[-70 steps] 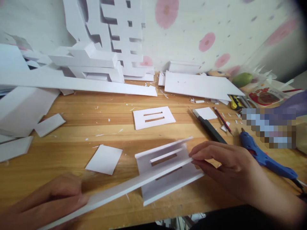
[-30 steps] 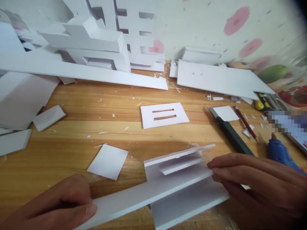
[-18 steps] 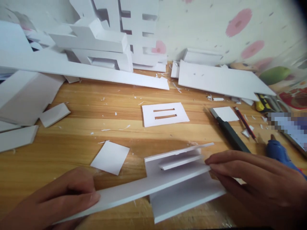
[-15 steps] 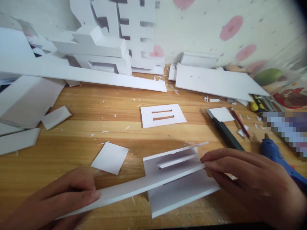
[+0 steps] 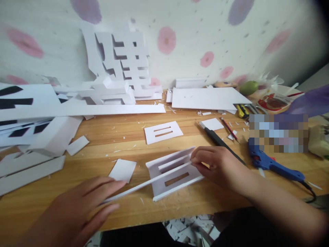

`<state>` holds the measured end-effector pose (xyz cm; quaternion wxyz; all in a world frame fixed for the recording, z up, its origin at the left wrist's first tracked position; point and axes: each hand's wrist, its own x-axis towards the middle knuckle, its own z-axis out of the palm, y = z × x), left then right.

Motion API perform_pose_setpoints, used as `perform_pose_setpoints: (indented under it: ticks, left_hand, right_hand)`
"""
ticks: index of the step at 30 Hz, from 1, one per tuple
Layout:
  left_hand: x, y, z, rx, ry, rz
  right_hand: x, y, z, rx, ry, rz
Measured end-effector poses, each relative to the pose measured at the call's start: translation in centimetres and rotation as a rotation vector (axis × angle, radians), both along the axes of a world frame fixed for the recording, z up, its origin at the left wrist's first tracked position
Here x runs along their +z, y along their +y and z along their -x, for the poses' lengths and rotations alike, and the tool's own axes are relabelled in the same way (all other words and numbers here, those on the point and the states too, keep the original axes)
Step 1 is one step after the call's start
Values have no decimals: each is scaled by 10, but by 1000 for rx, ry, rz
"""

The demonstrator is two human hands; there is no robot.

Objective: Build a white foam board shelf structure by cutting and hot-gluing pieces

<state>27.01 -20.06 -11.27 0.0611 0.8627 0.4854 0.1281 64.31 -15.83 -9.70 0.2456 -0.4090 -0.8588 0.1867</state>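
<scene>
A long thin white strip (image 5: pixel 144 185) lies slantwise over a white foam piece (image 5: pixel 177 176) with raised edges and a slot. My right hand (image 5: pixel 213 164) pinches the strip's far end above the piece's right side. My left hand (image 5: pixel 89 202) is at the strip's near end, its fingers apart, thumb below and fingers above; whether it grips the strip is hard to tell. Just beyond the left fingertips lies a white square (image 5: pixel 123 169). Farther back is a flat white piece (image 5: pixel 163 137) with two slots.
Cut white parts (image 5: pixel 115 109) fill the back left. At the right lie a black-handled cutter (image 5: pixel 221 140), a pencil (image 5: pixel 228 128), and a blue glue gun (image 5: pixel 272 164) with a cord. A white board (image 5: pixel 205 98) lies at the back.
The view has tilted up and pulled back. The strip now stands more on edge, uncovering a slot in the piece beneath. My left fingers have loosened and spread at its near end.
</scene>
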Motion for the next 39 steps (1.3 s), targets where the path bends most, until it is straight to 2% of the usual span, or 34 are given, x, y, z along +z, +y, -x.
perform_pose_setpoints:
  ticks: [2,4,7,10,14,20,25,28,30,32,36,39]
  left_hand:
    - [14,5,-32,-83,71,29]
    - [21,10,-64,-161,98,53]
    - [17,14,-93,-164,142,-24]
    - [4,12,-92,-160,138,-115]
    - [-6,10,-82,-59,207,-138]
    - [6,13,-94,28,387,47]
    - [10,14,-97,46,383,78]
    - [13,13,-99,72,424,123]
    - [15,12,-102,75,438,145]
    - [18,11,-104,75,427,159]
    - [19,10,-105,70,404,170]
    - [18,10,-105,62,398,140]
  right_hand:
    - [0,0,0,-10,-3,10]
    - [-1,0,1,-25,-11,16]
    - [-4,0,2,-40,-20,10]
    - [-6,2,3,-49,-28,-13]
    - [-5,3,3,-58,-56,-27]
    - [-4,4,6,-84,-128,-54]
    - [6,6,-3,-98,-188,-37]
    - [9,10,-28,-253,-233,-47]
    - [5,15,-48,-437,-284,-56]
    - [-5,18,-63,-552,-355,-27]
    - [-25,20,-72,-565,-451,75]
    - [-31,20,-70,-574,-447,122]
